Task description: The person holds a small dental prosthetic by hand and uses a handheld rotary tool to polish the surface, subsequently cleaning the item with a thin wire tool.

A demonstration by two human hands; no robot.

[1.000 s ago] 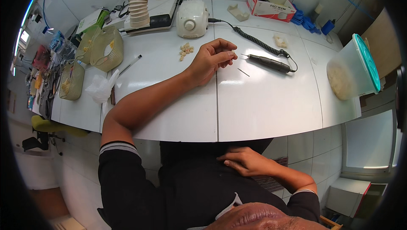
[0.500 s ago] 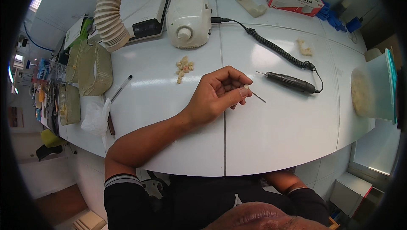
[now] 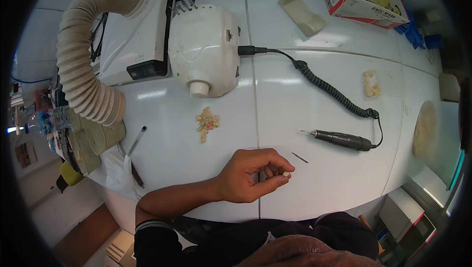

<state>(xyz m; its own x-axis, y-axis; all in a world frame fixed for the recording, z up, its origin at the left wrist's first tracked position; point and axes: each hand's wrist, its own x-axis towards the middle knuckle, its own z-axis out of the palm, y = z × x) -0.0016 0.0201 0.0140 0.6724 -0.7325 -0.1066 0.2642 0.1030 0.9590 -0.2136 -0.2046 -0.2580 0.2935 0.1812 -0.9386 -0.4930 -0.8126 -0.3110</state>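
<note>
My left hand [image 3: 255,174] is above the table near its front edge, thumb and fingertips closed in a pinch. A small cream tooth-shaped piece [image 3: 285,173] sticks out between them. Just beyond the fingertips, a thin dark metal rod [image 3: 300,158] lies on the white tabletop. Farther right rests a black rotary handpiece [image 3: 342,140] with a fine bit, its coiled cord running to a white control unit [image 3: 204,50]. A pile of small cream tooth-shaped pieces [image 3: 207,123] lies in front of that unit. My right hand is out of view.
A ribbed hose [image 3: 83,80] arches from a white box [image 3: 132,36] at the back left. Below it are woven baskets [image 3: 101,139], a pen [image 3: 137,140] and a white plastic bag [image 3: 118,173]. At right stand a clear tub [image 3: 440,139] and, farther back, a mask carton [image 3: 364,9].
The view has shifted, so the table's things appear lower. My left hand has drawn back slightly from the rod, still pinching the piece. My right forearm has left the picture.
</note>
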